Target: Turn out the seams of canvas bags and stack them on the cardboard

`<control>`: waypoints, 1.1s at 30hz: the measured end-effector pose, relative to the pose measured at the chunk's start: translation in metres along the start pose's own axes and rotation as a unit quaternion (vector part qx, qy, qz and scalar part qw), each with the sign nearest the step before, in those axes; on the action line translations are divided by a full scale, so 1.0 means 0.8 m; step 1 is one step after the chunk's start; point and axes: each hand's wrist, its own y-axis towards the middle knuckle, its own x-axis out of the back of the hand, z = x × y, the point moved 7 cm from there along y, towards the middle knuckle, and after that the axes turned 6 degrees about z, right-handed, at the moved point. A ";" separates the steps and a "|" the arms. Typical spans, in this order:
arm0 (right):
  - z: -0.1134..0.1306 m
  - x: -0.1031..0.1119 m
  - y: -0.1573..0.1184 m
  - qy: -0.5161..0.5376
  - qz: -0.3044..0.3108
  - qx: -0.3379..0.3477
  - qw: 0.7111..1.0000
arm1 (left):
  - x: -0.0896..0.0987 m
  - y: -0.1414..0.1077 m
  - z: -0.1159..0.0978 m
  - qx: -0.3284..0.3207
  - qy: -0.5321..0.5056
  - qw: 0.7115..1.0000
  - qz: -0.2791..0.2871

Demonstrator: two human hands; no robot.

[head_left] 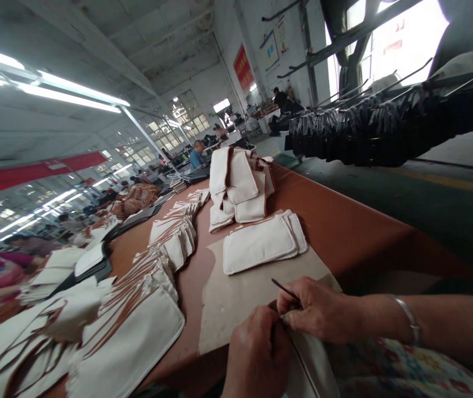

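At the table's near edge both hands work close together on a white fabric piece with a dark seam or zipper line (308, 362). My left hand (256, 351) is closed on its upper edge, fingers curled. My right hand (317, 309) pinches the same edge and also grips a thin dark stick-like tool (284, 288), its tip sticking out to the left. What the fingertips press on is partly hidden. Just beyond the hands, a few flat white stitched pieces (259, 246) lie stacked on a beige board (223, 309).
White brown-edged pieces stand piled (240, 185) farther back on the brown table (327, 215). A long fanned row of white pieces (136, 320) runs along the left. A person in a magenta top (8, 276) sits at far left. Black items hang on a rack (385, 132) at right.
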 end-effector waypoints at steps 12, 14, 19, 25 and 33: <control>0.018 -0.002 -0.025 -0.083 -0.053 0.237 0.967 | -0.005 -0.012 0.053 0.169 -0.358 0.918 0.020; 0.024 -0.006 -0.032 -0.149 -0.046 0.287 0.945 | -0.009 -0.013 0.053 0.176 -0.390 0.904 0.017; 0.035 -0.015 -0.049 -0.311 -0.035 0.418 0.853 | -0.045 -0.007 0.040 0.149 -0.453 0.855 0.203; 0.040 -0.021 -0.059 -0.406 -0.030 0.470 0.784 | -0.040 -0.005 0.040 0.128 -0.378 0.890 0.220; 0.005 0.014 -0.032 -0.015 0.043 0.167 0.985 | -0.006 -0.005 -0.004 0.007 -0.182 0.974 0.135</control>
